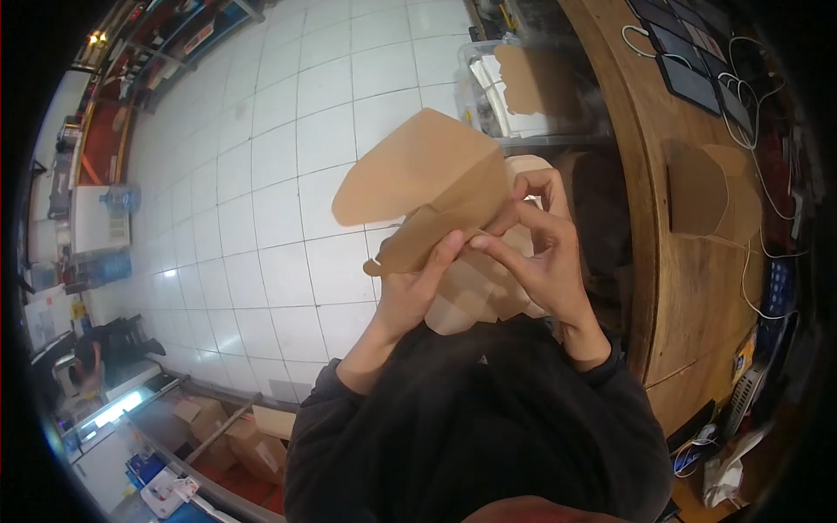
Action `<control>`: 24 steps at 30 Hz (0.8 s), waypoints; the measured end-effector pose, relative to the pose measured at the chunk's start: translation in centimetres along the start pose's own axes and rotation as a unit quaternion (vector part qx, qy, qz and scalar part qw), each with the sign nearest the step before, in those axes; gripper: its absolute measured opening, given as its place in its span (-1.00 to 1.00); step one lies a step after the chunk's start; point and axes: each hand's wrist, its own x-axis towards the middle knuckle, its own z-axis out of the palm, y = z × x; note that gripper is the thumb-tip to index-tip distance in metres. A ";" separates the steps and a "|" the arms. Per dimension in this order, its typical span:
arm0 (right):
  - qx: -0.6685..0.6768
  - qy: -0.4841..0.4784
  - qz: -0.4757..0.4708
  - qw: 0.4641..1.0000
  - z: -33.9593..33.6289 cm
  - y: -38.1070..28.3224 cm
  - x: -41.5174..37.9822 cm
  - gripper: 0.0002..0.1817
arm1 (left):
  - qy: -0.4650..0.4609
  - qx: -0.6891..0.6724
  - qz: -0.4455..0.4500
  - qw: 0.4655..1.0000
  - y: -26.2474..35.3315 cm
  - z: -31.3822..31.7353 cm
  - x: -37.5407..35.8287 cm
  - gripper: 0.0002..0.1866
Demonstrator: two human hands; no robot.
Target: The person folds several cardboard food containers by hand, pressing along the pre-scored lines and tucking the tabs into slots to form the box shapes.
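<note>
A brown kraft paper box blank (418,174), partly folded, is held up in front of my body. Its wide rounded flap stands out to the far left, and a small notched tab shows at its near left end. My left hand (410,292) grips the near edge, thumb on top and the other fingers hidden under the card. My right hand (549,248) pinches the right end of the same edge with thumb and fingers, close to the left thumb. Below both hands, more pale brown card pieces (475,292) rest on my lap.
A wooden table (689,314) runs along the right, bearing a folded brown card piece (702,196), several dark tablets (689,83) and white cables. Beyond my hands, a clear plastic bin (532,135) holds flat card. Cardboard boxes (253,449) stand at lower left; a person (87,366) is farther left.
</note>
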 end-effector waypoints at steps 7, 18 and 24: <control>0.197 0.001 0.036 0.980 0.0 1.2 0.3 -0.68 | -0.001 0.018 -0.024 1.000 0.6 -0.5 0.0 -0.74; -0.108 0.082 -0.212 0.968 1.4 3.1 -1.0 -0.67 | -0.009 0.012 -0.045 0.999 0.2 -1.1 -0.1 -0.67; -0.272 -0.003 -0.495 0.825 -0.2 3.9 -0.1 -0.65 | -0.095 -0.170 -0.225 0.955 2.2 -1.5 0.2 -0.59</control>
